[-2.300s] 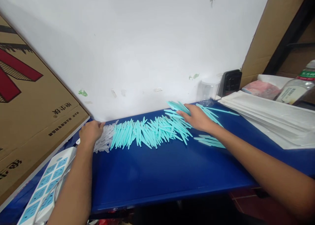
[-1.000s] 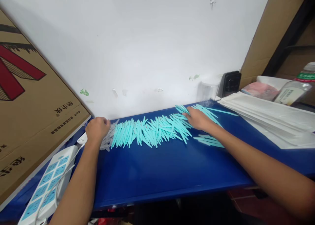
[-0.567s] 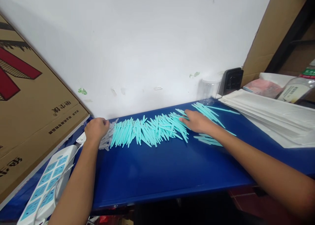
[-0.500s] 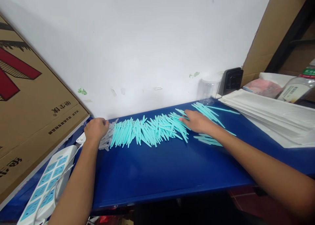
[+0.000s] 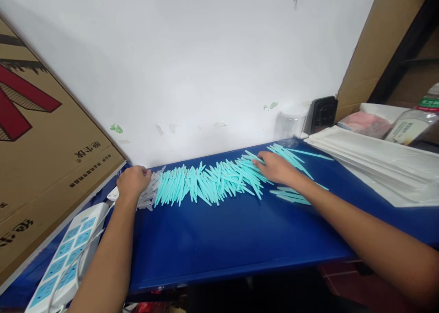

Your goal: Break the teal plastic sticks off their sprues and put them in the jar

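A long row of thin turquoise plastic sticks [image 5: 209, 183] lies overlapped across the blue table [image 5: 219, 244]. At its left end are translucent grey sticks [image 5: 148, 195]. My left hand [image 5: 133, 181] rests beside the grey ones, fingers curled closed; whatever they may hold is hidden. At the row's right end, my right hand [image 5: 274, 167] has its thumb and fingers pinched on a turquoise stick [image 5: 257, 159]. More loose turquoise sticks [image 5: 290, 195] lie under and around my right wrist, with another group [image 5: 286, 155] behind it.
A clear plastic jar [image 5: 291, 125] stands by the white wall [image 5: 206, 66], next to a black object [image 5: 324, 113]. White sheets [image 5: 373, 162] and a bottle [image 5: 413, 123] are at the right. On the left are a power strip [image 5: 70, 253] with a cable and a large cardboard box [image 5: 51, 135].
A few turquoise sticks at the row's right end now lie further right, near my right fingertips. My right hand has shifted very slightly; my left hand stays at the grey sticks.
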Motion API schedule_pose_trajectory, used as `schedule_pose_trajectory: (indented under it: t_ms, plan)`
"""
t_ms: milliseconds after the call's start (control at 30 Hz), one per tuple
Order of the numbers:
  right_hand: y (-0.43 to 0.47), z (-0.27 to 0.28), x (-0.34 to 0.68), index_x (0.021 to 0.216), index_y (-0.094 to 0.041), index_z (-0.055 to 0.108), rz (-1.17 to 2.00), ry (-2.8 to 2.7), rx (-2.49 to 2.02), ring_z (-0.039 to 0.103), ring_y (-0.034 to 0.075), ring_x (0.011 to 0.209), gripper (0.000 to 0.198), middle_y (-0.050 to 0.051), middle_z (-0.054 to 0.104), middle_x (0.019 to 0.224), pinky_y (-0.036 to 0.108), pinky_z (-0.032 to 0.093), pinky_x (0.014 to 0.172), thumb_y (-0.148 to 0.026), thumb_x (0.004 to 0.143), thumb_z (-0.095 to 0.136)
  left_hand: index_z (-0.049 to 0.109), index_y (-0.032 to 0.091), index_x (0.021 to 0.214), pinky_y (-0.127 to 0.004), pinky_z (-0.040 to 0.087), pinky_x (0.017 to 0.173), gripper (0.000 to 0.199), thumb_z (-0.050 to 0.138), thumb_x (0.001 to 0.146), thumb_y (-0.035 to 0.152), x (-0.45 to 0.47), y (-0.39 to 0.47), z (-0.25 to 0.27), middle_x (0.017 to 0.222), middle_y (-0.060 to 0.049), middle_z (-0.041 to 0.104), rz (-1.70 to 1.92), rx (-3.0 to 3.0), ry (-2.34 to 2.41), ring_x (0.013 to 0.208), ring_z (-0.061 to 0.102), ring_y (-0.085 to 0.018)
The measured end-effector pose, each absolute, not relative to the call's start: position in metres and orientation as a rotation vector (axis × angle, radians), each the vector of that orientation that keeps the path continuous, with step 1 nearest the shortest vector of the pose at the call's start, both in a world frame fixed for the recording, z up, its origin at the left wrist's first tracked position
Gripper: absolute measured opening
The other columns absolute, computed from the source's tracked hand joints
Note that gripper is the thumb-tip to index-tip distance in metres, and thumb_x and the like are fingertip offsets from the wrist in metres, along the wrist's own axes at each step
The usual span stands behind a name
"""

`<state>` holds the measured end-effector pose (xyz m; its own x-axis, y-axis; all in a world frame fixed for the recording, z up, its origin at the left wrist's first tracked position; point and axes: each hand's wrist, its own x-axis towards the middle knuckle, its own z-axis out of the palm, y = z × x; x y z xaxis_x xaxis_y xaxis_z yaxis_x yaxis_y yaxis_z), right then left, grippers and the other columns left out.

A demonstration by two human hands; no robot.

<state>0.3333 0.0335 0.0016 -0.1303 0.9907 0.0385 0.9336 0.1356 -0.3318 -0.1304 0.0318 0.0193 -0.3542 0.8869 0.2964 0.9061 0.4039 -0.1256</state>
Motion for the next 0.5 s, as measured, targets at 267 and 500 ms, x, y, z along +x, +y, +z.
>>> schedule_pose_trajectory:
  t_ms: [267,500]
  plan:
    - [0.0369,-0.0004,0.3327,0.092,-0.016,0.066,0.286,-2.168,-1.903,0.067,0.026,0.08,0.04,0.015,0.073,0.093,0.032,0.031,0.061,-0.042,0.109,0.041,0.081,0.019,0.11,-0.049,0.051,0.082,0.051,0.046,0.091,0.052,-0.1329,0.0341,0.0167,0.11,-0.023,0.076,-0.066,-1.572,-2.358,0.104,0.068,-0.044]
    - [0.0354,0.0018,0.3331,0.094,-0.016,0.066,0.249,-2.182,-1.897,0.067,0.027,0.081,0.041,0.015,0.074,0.095,0.032,0.033,0.062,-0.042,0.11,0.039,0.081,0.018,0.108,-0.049,0.05,0.08,0.049,0.048,0.09,0.051,-0.1331,0.0334,0.0173,0.109,-0.024,0.075,-0.078,-1.575,-2.354,0.102,0.068,-0.044]
